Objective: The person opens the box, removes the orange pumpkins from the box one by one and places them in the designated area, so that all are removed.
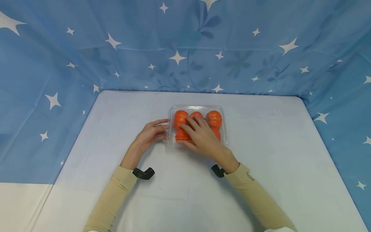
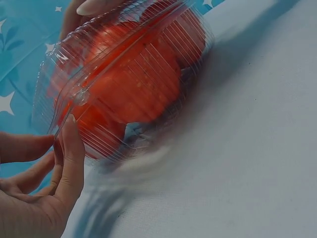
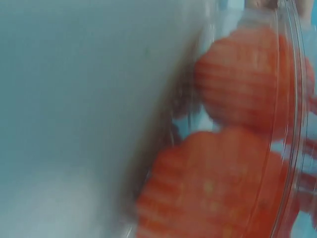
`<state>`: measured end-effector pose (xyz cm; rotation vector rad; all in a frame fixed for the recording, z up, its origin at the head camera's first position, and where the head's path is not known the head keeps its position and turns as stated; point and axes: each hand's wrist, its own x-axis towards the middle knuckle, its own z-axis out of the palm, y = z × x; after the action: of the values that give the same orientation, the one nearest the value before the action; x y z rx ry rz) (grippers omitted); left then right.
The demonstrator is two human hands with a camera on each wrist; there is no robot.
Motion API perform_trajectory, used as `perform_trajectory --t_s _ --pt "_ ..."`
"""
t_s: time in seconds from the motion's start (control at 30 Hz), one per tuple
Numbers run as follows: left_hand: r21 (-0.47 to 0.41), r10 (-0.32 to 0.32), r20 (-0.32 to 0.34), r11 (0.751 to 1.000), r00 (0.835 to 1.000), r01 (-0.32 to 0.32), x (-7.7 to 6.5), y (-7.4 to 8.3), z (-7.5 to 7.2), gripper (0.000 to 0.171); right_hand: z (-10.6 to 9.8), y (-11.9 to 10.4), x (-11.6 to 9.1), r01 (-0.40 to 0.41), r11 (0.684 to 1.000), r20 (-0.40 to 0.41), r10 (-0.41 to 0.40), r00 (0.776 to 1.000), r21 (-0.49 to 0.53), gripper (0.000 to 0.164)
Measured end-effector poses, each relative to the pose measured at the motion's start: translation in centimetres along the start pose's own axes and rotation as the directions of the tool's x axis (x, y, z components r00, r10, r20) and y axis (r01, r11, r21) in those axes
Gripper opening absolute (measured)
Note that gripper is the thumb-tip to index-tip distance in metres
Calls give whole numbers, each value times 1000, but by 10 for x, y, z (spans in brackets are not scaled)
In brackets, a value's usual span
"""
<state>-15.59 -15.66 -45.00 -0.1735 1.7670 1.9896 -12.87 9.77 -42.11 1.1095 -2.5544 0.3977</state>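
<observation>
A clear plastic clamshell box (image 1: 197, 107) filled with several ribbed orange-red tomatoes (image 1: 214, 119) with green stems stands on the table, its lid over them. At its left side, my left hand (image 1: 150, 133) reaches in; the left wrist view shows thumb and fingertips pinching the rim at a corner of the box (image 2: 99, 144). My right hand (image 1: 203, 137) lies across the top with fingers spread over the lid, hiding the middle tomatoes. Through the box wall, two tomatoes (image 3: 213, 188) show close up in the right wrist view.
A white cloth covers the table (image 1: 179, 199). Blue curtains (image 1: 237, 42) with white stars hang behind and along both sides. A black wrist-worn device (image 1: 144, 174) juts out beside the left wrist, and another (image 1: 218, 170) beside the right.
</observation>
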Motion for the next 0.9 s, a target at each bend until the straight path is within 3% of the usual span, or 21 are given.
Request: perform_trajectory --t_s 0.13,0.37,0.9 --pt "1 0 1 1000 1000 0 -1 -2 -2 47 4 -10 3 20 999 19 -19 1000 -28 61" --pt "-7 9 -2 1000 1000 -9 0 -3 -1 47 10 -23 7 -13 999 96 17 995 -43 68" --pt "-30 6 -24 1000 1000 -7 2 -4 2 49 13 -34 12 12 989 139 8 990 -147 63"
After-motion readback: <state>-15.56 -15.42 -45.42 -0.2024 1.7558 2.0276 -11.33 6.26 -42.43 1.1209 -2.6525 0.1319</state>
